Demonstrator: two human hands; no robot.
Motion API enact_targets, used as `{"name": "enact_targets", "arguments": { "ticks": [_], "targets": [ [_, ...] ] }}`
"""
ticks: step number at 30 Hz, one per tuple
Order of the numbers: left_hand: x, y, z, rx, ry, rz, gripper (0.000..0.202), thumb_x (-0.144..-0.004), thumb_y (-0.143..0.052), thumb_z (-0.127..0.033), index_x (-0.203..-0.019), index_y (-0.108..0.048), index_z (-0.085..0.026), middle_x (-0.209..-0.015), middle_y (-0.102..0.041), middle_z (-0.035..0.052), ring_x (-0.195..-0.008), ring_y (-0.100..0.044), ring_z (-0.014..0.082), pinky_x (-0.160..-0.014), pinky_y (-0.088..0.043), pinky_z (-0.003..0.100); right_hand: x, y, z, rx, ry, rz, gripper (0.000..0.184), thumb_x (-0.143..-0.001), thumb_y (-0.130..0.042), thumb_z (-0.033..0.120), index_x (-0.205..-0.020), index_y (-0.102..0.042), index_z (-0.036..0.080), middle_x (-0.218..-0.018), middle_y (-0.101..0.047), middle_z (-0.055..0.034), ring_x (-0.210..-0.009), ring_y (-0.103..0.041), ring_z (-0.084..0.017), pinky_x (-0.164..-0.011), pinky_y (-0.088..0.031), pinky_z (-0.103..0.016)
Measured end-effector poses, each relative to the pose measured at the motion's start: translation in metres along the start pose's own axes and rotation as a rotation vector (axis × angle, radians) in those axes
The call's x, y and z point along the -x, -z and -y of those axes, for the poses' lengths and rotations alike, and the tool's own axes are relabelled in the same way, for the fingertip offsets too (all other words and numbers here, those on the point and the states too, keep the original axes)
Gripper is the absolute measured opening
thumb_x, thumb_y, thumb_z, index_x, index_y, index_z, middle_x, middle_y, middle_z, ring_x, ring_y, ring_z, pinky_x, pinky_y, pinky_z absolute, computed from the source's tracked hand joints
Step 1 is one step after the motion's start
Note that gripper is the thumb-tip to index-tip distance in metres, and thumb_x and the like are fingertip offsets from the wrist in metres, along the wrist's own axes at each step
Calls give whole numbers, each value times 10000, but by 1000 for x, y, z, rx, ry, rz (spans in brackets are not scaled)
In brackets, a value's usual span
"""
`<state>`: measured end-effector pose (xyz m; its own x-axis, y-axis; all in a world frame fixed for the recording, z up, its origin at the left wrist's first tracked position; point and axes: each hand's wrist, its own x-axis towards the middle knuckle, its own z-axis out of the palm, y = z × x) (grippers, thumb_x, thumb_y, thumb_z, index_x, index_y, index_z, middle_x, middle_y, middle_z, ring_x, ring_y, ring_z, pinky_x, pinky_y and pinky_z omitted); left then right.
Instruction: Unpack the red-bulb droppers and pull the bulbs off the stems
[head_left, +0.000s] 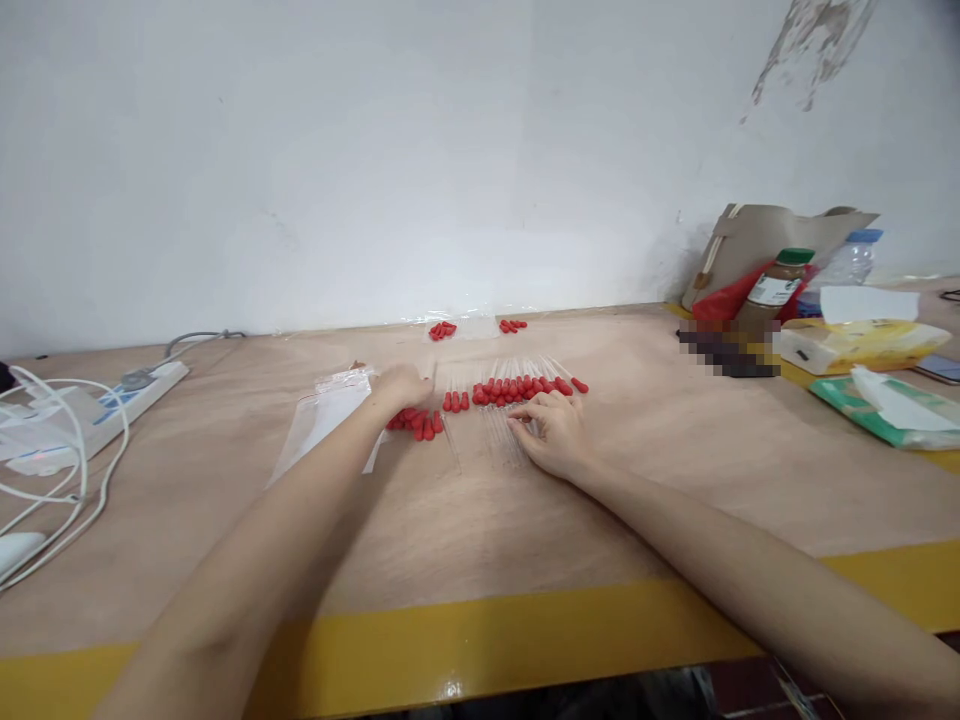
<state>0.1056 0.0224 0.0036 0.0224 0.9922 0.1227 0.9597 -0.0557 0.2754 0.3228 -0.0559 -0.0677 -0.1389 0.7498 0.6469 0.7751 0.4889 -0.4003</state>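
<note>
Gathering red-bulbed droppers (517, 388) seems in hand — they lie at twelve o'clock. Right hand (556, 432), at their five, is narrowed, its hold unclear; left hand (403, 388), at nine — cannot tell. Next probably wants a light pinch.

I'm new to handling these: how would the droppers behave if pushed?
The droppers may well roll, since their red bulbs look rounded. Their clear tubes look thin and straight, so probably stiff, perhaps fragile. They look slender, so likely light.
</note>
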Motion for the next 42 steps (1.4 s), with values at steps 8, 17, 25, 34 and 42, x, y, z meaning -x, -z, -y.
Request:
{"name": "enact_targets", "arguments": {
  "ticks": [8,17,25,34,42],
  "targets": [
    [77,-17,19,-174,-598,-411,134,-820,-417,-239,-723,-485,-176,-705,-606,29,-712,-568,183,-845,-319,388,1,5,1,-22,211,-172,513,-760,-566,415,-1215,-493,188,-1141,-518,-122,-1052,-470,-248,-880,-365,-396],
    [94,-52,25,47,-855,-512,72,-836,-492,-199,-770,-517,-185,-765,-635,8,-735,-575,143,-810,-359,340,4,-4,6,72,449,-52,192,-855,-500,335,-925,-658,249,-777,-672,2,-837,-522,-152,-942,-215,-401],
    [95,-47,21,17,-848,-470,214,-844,-525,-287,-1042,-577,-220,-1022,-646,51,-967,-549,190,-907,-295,391,5,-3,11,90,421,76,253,-885,-429,307,-857,-670,238,-688,-633,1,-767,-485,-138,-932,-196,-385],
    [98,-44,24,6,-901,-411,114,-854,-516,-269,-821,-609,-212,-774,-667,-8,-833,-557,160,-904,-266,390,10,2,11,72,492,75,236,-871,-447,273,-774,-660,246,-578,-587,27,-688,-436,-128,-914,-213,-380],
    [101,-40,21,-4,-947,-408,157,-868,-468,-216,-778,-595,-197,-763,-660,-2,-817,-559,153,-873,-280,387,12,5,10,65,473,87,231,-862,-456,282,-749,-655,248,-552,-564,36,-671,-439,-120,-915,-200,-378]
  ]
}}
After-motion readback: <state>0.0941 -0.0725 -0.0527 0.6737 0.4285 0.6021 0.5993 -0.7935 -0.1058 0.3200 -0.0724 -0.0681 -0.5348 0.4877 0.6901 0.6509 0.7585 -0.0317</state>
